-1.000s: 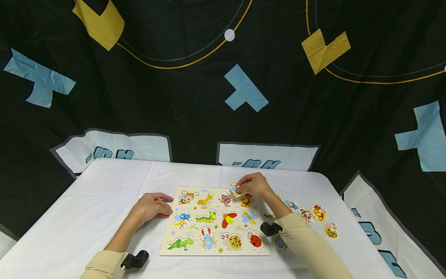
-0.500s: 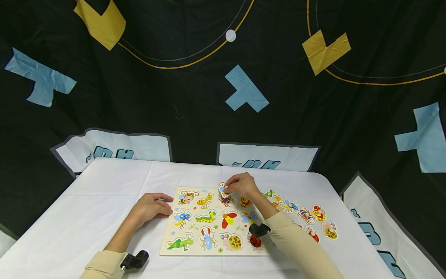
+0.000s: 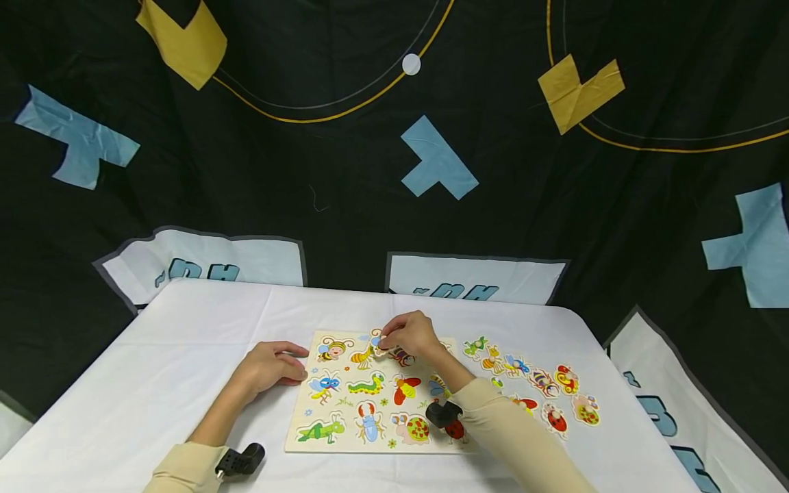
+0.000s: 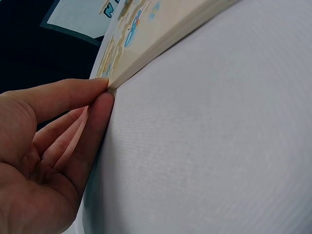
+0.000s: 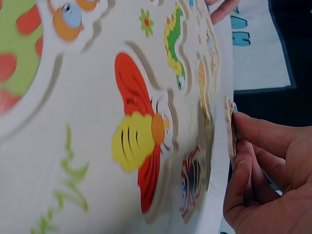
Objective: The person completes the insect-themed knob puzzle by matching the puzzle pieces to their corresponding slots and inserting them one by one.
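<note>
A flat wooden puzzle board point(image 3: 351, 447) printed with insects in recessed outlines lies on the white table. My left hand point(image 3: 269, 363) is at its left edge; in the left wrist view two fingertips touch the side of the board point(image 4: 163, 31) while the other fingers bend below. My right hand point(image 3: 411, 334) pinches a thin puzzle piece point(image 5: 229, 126) between thumb and fingertips, tilted on edge over the board's top row. In the head view the piece shows a curled antenna and a blue wing, near the orange ant and spider pictures; its printed face is turned from the right wrist camera.
Loose insect puzzle pieces lie right of the board, among them a green one point(image 3: 474, 346), a spider point(image 3: 544, 383), a ladybug point(image 3: 555, 419) and a snail point(image 3: 585, 410). My right forearm point(image 3: 511, 431) crosses the board's right side. A black curtain stands behind the table.
My right hand has moved left along the board's top row with the piece, from above the right-hand pictures to near the ant. My left hand has stayed at the left edge.
</note>
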`<state>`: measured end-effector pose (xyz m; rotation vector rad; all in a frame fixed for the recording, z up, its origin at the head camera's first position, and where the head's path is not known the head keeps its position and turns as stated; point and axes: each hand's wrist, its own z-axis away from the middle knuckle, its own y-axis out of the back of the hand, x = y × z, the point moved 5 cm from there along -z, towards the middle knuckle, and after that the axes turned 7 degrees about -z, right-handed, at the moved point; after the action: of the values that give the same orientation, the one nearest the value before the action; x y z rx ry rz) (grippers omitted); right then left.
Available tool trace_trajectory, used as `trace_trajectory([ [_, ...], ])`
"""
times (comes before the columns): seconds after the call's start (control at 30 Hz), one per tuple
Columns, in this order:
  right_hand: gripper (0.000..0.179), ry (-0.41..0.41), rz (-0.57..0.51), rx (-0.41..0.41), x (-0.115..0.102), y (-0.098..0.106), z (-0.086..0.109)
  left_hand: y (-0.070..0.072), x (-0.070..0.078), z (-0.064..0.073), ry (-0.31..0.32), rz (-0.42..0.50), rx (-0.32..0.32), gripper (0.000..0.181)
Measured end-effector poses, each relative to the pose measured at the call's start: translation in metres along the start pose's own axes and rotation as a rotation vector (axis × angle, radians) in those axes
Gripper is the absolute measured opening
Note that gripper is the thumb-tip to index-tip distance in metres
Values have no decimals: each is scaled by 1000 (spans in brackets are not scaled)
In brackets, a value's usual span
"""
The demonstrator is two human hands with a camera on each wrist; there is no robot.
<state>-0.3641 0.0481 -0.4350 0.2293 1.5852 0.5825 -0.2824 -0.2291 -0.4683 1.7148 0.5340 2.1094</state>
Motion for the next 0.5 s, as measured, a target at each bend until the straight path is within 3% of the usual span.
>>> trace_trajectory([
  [0.5, 13, 25, -44, 5, -10, -32, -1, -1, 0, 1, 7, 14, 0, 48],
])
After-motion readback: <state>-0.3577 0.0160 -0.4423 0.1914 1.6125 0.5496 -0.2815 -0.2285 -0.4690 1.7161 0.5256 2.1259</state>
